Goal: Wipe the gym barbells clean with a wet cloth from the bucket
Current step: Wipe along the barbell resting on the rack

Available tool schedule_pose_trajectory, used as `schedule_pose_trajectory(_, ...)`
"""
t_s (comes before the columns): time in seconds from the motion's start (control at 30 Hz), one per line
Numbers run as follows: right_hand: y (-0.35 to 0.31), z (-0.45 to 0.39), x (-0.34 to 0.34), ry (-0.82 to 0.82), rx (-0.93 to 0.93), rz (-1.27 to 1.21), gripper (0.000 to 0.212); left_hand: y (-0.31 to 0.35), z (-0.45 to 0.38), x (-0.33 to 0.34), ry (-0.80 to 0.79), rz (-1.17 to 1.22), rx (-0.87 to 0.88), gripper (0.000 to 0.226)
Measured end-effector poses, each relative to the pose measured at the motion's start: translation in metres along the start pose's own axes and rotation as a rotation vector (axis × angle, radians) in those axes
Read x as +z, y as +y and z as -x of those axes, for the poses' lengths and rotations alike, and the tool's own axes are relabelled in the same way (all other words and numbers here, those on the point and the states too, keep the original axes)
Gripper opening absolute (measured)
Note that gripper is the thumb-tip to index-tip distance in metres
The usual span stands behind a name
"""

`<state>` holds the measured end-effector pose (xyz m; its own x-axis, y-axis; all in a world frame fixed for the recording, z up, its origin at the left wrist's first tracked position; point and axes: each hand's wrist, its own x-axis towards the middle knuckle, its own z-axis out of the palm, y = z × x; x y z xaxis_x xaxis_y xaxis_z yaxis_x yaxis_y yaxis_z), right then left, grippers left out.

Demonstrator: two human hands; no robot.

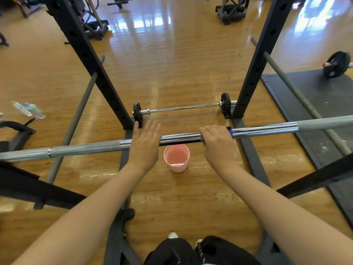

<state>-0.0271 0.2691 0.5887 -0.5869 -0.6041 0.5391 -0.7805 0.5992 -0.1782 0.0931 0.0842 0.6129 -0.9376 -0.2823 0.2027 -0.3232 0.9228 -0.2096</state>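
Three barbells are counted: one long barbell point(263, 129) lying across the rack at chest level from 9 to 3 o'clock, a short loaded barbell point(181, 108) on the floor at 12 o'clock between the two black uprights point(257, 62), and a third point(337, 64) partly seen at 2 o'clock on the dark mat point(305, 96). Two grey safety bars point(76, 119) are seen slanting at either side. One pink bucket point(176, 157) is set on the wooden floor just beneath the long bar, between the two hands. The left hand point(145, 146) is laid flat over the bar, fingers straight and held together. The right hand point(217, 144) is curled around a blue cloth point(230, 132) wrapped on the bar; only the cloth's edges are shown beside the fingers. Bare floor is left open behind the bucket toward 6 o'clock, where two shoes point(172, 235) are seen, and beyond the short barbell toward 12 o'clock. Two plastic bottles point(28, 109) are lying at 9 o'clock.
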Motion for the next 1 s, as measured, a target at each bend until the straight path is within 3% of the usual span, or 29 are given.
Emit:
schedule_pose_trajectory(0.13, 0.034, 0.001, -0.015, -0.056, -0.108, -0.054, 0.037, 0.033, -0.006, -0.005, -0.044, -0.006, -0.074, 0.065)
schedule_pose_trajectory(0.3, 0.128, 0.024, -0.054, -0.024, 0.075, 0.091, 0.031, 0.025, 0.004, -0.006, -0.043, 0.021, -0.087, 0.067)
schedule_pose_trajectory(0.43, 0.149, 0.029, -0.055, -0.014, 0.162, 0.089, 0.033, 0.035, 0.005, -0.013, -0.080, 0.059, -0.132, 0.065)
schedule_pose_trajectory(0.63, 0.128, 0.027, -0.050, 0.087, 0.270, 0.062, 0.029, 0.024, 0.016, -0.008, -0.039, 0.110, -0.150, 0.068)
schedule_pose_trajectory(0.83, 0.049, 0.011, -0.021, 0.046, 0.052, -0.031, 0.033, -0.005, 0.037, 0.003, 0.026, 0.172, -0.231, 0.080)
schedule_pose_trajectory(1.0, -0.038, -0.013, 0.014, 0.065, -0.113, -0.047, 0.034, -0.053, 0.062, 0.005, -0.036, 0.179, -0.363, 0.078)
